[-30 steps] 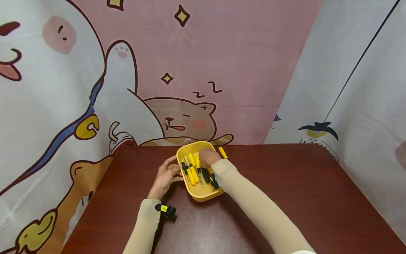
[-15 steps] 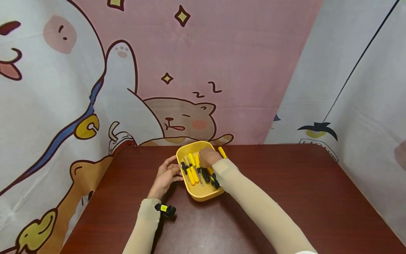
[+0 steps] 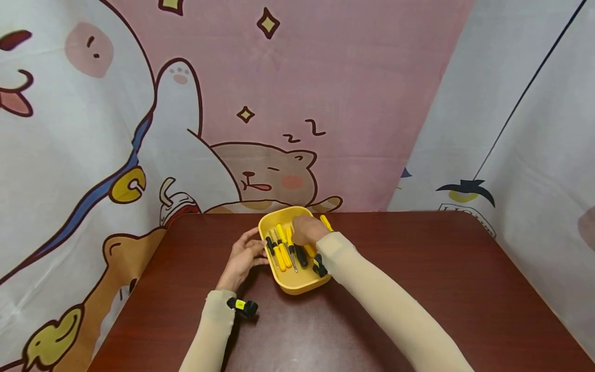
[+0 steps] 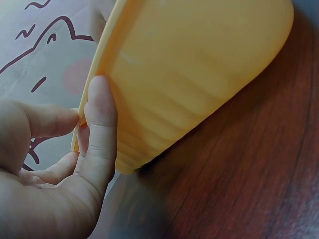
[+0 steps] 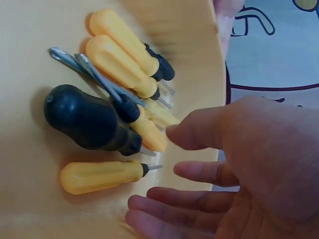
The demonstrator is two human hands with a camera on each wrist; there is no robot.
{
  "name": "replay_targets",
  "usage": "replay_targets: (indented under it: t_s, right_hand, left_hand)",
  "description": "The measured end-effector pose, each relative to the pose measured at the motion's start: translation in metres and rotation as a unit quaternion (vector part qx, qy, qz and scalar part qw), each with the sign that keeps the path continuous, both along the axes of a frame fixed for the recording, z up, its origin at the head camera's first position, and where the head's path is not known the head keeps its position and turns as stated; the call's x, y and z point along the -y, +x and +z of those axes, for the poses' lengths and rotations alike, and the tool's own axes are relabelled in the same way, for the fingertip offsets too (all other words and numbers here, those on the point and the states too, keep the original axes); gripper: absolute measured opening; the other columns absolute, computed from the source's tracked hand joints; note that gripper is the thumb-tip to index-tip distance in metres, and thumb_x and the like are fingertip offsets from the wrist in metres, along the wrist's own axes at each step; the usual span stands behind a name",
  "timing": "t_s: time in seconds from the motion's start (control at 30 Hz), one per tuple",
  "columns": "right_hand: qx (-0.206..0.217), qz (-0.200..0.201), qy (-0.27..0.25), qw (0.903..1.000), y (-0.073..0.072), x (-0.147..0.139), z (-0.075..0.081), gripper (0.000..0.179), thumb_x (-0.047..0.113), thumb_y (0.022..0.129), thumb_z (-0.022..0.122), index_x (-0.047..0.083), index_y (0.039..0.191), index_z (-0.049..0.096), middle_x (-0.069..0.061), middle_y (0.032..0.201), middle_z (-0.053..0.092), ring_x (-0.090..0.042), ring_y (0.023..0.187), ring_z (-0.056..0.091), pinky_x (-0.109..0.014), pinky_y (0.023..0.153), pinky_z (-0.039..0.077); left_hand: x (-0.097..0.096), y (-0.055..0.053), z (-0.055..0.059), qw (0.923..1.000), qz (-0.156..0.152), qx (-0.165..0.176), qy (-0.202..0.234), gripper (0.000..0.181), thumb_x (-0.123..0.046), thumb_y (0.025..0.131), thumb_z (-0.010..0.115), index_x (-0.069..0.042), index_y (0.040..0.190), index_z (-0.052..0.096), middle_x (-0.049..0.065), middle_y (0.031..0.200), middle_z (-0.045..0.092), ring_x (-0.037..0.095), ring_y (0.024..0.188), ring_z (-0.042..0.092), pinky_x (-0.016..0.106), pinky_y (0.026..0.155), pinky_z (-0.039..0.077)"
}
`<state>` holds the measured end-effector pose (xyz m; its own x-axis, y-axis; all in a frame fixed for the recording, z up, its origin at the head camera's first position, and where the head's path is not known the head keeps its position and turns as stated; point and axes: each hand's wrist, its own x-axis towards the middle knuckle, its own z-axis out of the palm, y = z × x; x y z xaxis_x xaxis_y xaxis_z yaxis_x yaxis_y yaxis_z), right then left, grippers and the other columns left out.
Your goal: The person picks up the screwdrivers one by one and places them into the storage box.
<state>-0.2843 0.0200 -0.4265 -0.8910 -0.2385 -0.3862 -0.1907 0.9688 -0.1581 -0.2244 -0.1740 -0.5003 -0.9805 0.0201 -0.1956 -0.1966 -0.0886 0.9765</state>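
Observation:
A yellow plastic bin (image 3: 297, 287) stands on the table, tilted in the head view, with several screwdrivers lying in it. My left hand (image 3: 240, 261) pinches the bin's left rim between thumb and fingers; the left wrist view shows the bin's outer wall (image 4: 189, 64) beside those fingers. Inside the bin is my right hand (image 5: 269, 159), its thumb and fingers spread apart with nothing between them. Nearest to its fingers are a yellow-handled screwdriver (image 5: 102, 176) and a thick black-handled screwdriver (image 5: 82, 117). More yellow-handled screwdrivers (image 5: 122, 67) lie farther up in the right wrist view.
Past my right wrist a yellow handle (image 3: 326, 222) shows at the bin's far right; its lower end is hidden. The brown table (image 3: 418, 268) extends to both sides. A curtain with cartoon animals (image 3: 353, 103) hangs behind the table's far edge.
My right wrist and forearm have shifted slightly to the right, with the hand still over the screwdrivers. My left hand and the bin have stayed in place.

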Motion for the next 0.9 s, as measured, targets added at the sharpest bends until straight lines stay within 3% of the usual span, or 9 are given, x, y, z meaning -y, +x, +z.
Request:
replay_targets:
  t_s: [0.13,0.23,0.37,0.43,0.9]
  right_hand:
    - [-0.011,0.019,-0.020,0.9996,0.002,-0.005,0.004,0.035,0.029,0.097,0.067,0.010,0.125,0.058,-0.007,0.098,0.063,-0.021,0.083,0.061,-0.031,0.074,0.055]
    - [-0.022,0.034,-0.044,0.9982,0.003,-0.010,0.009,0.048,0.034,0.098,0.067,0.011,0.138,0.056,-0.008,0.118,0.066,-0.022,0.097,0.062,-0.036,0.088,0.057]
    - [-0.053,0.049,-0.075,0.9946,0.006,-0.018,0.016,0.061,0.041,0.098,0.066,0.015,0.151,0.049,-0.007,0.146,0.058,-0.023,0.127,0.057,-0.043,0.111,0.049]
    - [-0.068,0.056,-0.087,0.9923,0.007,-0.022,0.019,0.063,0.044,0.098,0.065,0.017,0.152,0.047,-0.007,0.153,0.053,-0.025,0.137,0.052,-0.045,0.116,0.045]
    - [-0.146,0.099,-0.156,0.9718,0.005,-0.046,0.024,0.066,0.044,0.095,0.070,0.027,0.153,0.046,-0.005,0.158,0.045,-0.031,0.148,0.040,-0.056,0.121,0.038]
  left_hand:
    - [0.000,0.000,-0.001,1.0000,0.002,-0.001,-0.003,0.060,-0.009,0.100,0.063,-0.015,0.155,0.039,0.027,0.124,0.059,0.018,0.078,0.065,0.033,0.068,0.064]
    - [-0.001,0.000,-0.001,1.0000,0.001,-0.002,0.001,0.061,-0.008,0.100,0.063,-0.013,0.155,0.038,0.028,0.124,0.059,0.018,0.077,0.065,0.032,0.067,0.064]
    - [-0.001,0.000,-0.001,1.0000,0.001,-0.002,0.006,0.061,-0.007,0.100,0.063,-0.012,0.156,0.038,0.029,0.124,0.058,0.018,0.076,0.066,0.032,0.066,0.064]
    - [-0.002,0.000,0.000,1.0000,0.002,-0.002,0.005,0.061,-0.007,0.100,0.063,-0.013,0.156,0.038,0.029,0.125,0.058,0.018,0.076,0.065,0.033,0.066,0.064]
    - [-0.002,0.001,0.001,1.0000,0.000,-0.003,-0.001,0.060,-0.008,0.101,0.062,-0.014,0.156,0.038,0.029,0.125,0.059,0.018,0.078,0.066,0.032,0.067,0.064]
